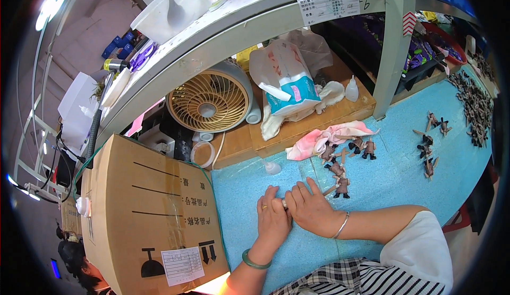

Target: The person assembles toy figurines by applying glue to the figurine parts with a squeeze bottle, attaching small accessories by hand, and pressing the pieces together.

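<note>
My left hand (273, 221) and my right hand (311, 207) meet over the blue tabletop (239, 189), fingers bent and pressed together. Between their fingertips is something small and pale, mostly covered, and I cannot make out what it is. Just beyond them stands a small white squeeze bottle (272, 167). To the right of my right hand lie several small brown figurines (341, 186) with black parts, in a loose row. A pink and white cloth (329, 140) lies behind them, touching some of the figurines.
A large cardboard box (159, 210) stands close on the left. Behind are a round fan (210, 101), a tissue pack (295, 90) and another squeeze bottle (351, 89) under a metal shelf (255, 35). More figurines (429, 151) and a brown pile (473, 106) lie right.
</note>
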The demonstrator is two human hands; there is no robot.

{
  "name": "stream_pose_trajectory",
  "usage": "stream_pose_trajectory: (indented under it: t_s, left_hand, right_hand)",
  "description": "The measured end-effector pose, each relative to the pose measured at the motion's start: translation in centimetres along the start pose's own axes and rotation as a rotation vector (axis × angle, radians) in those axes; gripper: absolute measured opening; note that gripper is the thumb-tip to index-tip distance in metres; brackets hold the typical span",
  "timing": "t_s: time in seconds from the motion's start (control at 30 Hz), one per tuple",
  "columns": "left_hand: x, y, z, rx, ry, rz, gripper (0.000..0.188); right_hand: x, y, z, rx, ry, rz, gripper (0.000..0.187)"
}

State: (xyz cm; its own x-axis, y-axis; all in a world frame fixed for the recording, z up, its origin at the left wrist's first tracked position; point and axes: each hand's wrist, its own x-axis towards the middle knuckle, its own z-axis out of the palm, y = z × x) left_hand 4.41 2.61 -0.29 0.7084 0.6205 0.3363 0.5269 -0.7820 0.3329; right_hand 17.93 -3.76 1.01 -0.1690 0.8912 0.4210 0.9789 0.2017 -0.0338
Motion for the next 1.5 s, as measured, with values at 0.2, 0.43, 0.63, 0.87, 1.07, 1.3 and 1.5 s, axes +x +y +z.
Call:
stream_pose_trajectory:
  t_s: [0.2, 0.43, 0.63, 0.87, 1.07, 1.3, 1.5]
  left_hand:
    - [0.2, -0.1, -0.2, 0.006, -0.002, 0.014, 0.033]
    - [0.3, -0.2, -0.1, 0.009, -0.013, 0.018, 0.034]
    - [0.2, 0.0, 0.0, 0.004, -0.017, 0.021, 0.035]
    - [-0.3, 0.2, -0.1, 0.006, -0.030, 0.010, 0.038]
    - [0.1, -0.5, 0.1, 0.009, -0.018, 0.000, 0.038]
    - [0.7, -0.4, 0.0, -0.005, -0.021, -0.008, 0.038]
    - [0.4, 0.1, -0.3, -0.035, -0.019, -0.039, 0.037]
  right_hand:
    - [0.1, 0.0, 0.3, -0.051, 0.038, -0.012, 0.035]
    - [0.3, 0.4, 0.2, -0.045, 0.047, -0.020, 0.030]
    - [0.0, 0.4, 0.1, -0.022, 0.058, -0.016, 0.030]
    - [-0.4, 0.0, 0.4, 0.010, 0.057, -0.003, 0.029]
    - [0.4, 0.6, 0.2, 0.126, -0.056, 0.014, 0.021]
    - [1.1, 1.4, 0.3, 0.142, -0.010, 0.022, 0.017]
    - [0.8, 1.6, 0.1, 0.151, -0.078, 0.035, 0.016]
